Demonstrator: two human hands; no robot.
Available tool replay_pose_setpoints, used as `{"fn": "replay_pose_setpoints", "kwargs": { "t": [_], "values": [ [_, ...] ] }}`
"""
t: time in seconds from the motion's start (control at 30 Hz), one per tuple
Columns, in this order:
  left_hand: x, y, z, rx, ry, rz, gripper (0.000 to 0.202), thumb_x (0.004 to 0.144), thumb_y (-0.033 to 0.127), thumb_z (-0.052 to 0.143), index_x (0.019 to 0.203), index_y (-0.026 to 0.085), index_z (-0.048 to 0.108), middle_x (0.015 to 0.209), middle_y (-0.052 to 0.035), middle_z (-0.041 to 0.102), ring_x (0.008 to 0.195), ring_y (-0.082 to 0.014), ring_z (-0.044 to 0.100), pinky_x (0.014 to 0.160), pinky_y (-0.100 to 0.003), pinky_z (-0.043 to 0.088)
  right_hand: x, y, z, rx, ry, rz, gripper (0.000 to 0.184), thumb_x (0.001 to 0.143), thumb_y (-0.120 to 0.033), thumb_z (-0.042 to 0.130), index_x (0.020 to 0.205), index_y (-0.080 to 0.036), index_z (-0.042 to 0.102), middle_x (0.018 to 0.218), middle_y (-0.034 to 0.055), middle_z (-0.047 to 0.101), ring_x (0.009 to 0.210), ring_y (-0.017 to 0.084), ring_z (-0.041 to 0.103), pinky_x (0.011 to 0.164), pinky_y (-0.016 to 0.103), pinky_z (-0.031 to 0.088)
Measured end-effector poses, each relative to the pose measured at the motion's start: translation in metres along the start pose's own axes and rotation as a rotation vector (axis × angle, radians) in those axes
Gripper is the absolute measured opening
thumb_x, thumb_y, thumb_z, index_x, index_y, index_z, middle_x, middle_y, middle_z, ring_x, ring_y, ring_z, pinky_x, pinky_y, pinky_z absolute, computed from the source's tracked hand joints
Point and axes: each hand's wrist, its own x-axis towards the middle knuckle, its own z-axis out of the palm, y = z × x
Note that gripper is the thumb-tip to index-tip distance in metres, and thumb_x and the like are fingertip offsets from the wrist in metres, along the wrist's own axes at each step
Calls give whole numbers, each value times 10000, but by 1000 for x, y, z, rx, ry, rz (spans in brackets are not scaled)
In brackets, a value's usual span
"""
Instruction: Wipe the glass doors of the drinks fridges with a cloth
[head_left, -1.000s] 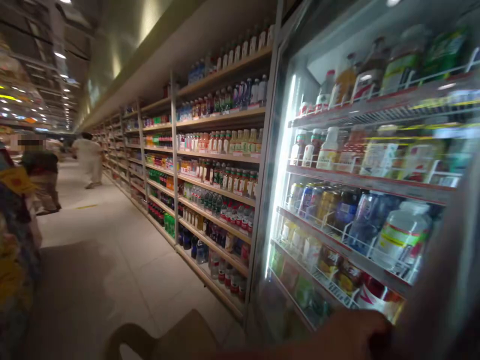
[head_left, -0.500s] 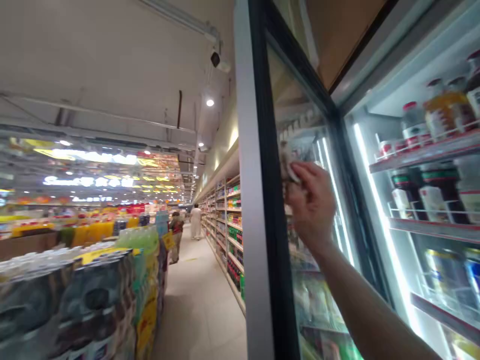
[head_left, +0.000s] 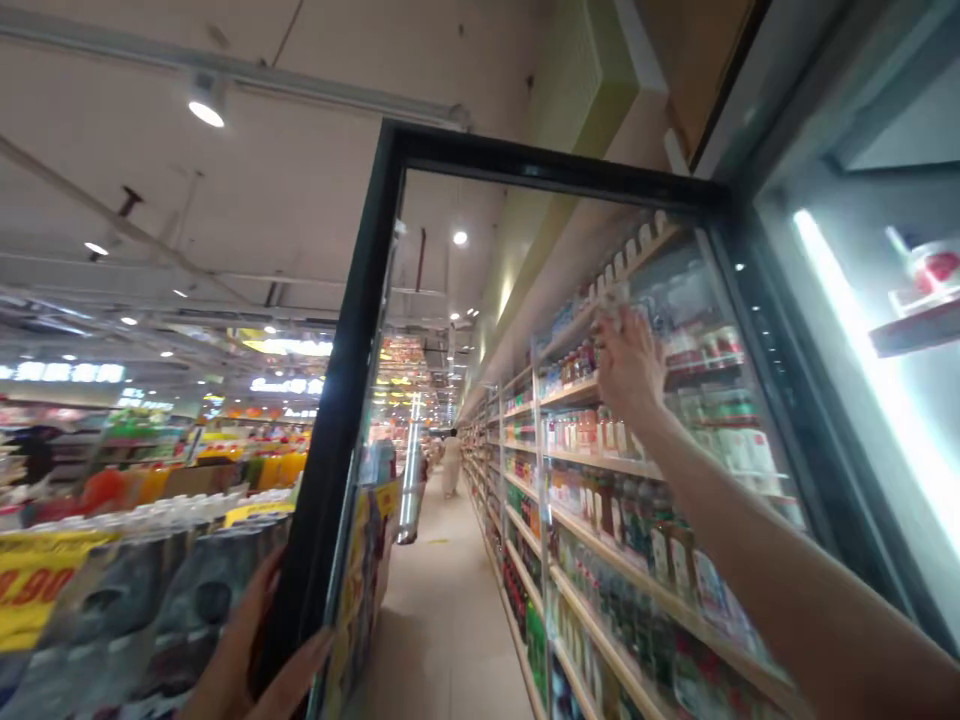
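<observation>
A black-framed glass door (head_left: 544,168) of a drinks cooler stands swung open in front of me. At the lower left my left hand (head_left: 251,650) is closed round the outer edge of its frame, thumb on one side and fingers on the other. My right hand (head_left: 631,365) reaches in from the right, pressed to the upper part of the glass. Under its fingertips shows a small pale cloth (head_left: 616,298), blurred and partly hidden by the fingers. Through the pane I see shelves of bottles, mixed with reflections.
To the right, the lit cooler interior (head_left: 847,310) holds drinks on a shelf (head_left: 919,325). Shrink-wrapped bottle packs (head_left: 150,610) with a yellow price sign (head_left: 45,585) stand at the left. Beyond the door runs an aisle (head_left: 442,600) with a person (head_left: 451,465) far off.
The door now faces me more squarely, its frame reaching further left. My left hand has come into view on the frame. My right hand has flattened from a pinch against the glass.
</observation>
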Motion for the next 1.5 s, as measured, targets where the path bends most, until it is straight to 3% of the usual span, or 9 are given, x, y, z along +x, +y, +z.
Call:
{"fn": "replay_pose_setpoints", "kwargs": {
  "t": [0.17,0.27,0.47,0.57,0.7,0.9,1.1,1.27,1.5],
  "values": [
    [35,42,18,386,132,144,806,791,462,504,1449,323,59,1536,29,80,1363,-358,217,1104,-571,232,-9,-26,12,107,-78,-181,427,796,-146,403,1191,-164,561,1412,100,399,1330,303,304,1050,544,283],
    [46,64,41,541,68,344,691,848,391,461,1446,243,147,1524,-70,161,1373,-306,219,1122,-529,168,-26,-48,3,186,-225,-416,508,798,-113,408,1281,-251,481,1406,1,420,1366,232,246,1101,521,206],
    [63,99,85,445,-13,316,575,878,419,385,1392,177,299,1502,-133,215,1391,-295,153,1097,-527,200,-13,55,-32,-13,-215,1,526,878,-230,252,1357,-42,361,1449,153,317,1362,273,216,1047,512,190],
    [60,111,92,388,36,282,590,875,402,394,1404,167,281,1505,-130,207,1393,-305,139,1106,-548,153,-60,55,-53,13,-190,-66,517,879,-229,252,1323,-16,411,1414,171,372,1353,245,261,1050,441,255],
    [49,117,85,293,37,306,601,863,416,411,1415,229,265,1512,-68,209,1399,-292,119,1122,-549,108,-147,29,-70,142,-315,-458,535,834,-141,355,1355,-261,397,1405,27,425,1339,179,314,1066,405,303],
    [36,126,71,240,-30,308,598,861,433,410,1415,260,266,1522,-31,175,1400,-287,105,1140,-535,60,-142,61,-84,27,-70,143,545,851,-192,278,1390,-157,348,1432,143,351,1325,287,325,1030,567,299],
    [19,137,69,288,-58,371,556,890,339,367,1412,173,273,1498,-104,227,1393,-274,143,1131,-532,90,-195,32,-106,196,-302,-438,596,852,-139,339,1424,-282,251,1365,57,466,1319,192,353,1059,447,321],
    [10,138,61,324,-58,439,501,892,278,372,1380,171,334,1465,-114,309,1382,-245,202,1130,-497,134,-203,48,-106,100,-40,81,532,876,-202,305,1408,-189,307,1413,153,381,1331,268,324,1041,558,295],
    [-22,198,107,67,-284,619,535,919,401,295,1360,100,332,1444,-116,356,1370,-189,248,1112,-381,260,-238,-36,-122,638,-349,23,556,907,-238,298,1445,-257,161,1414,78,398,1325,200,345,1053,437,360]
  ]
}}
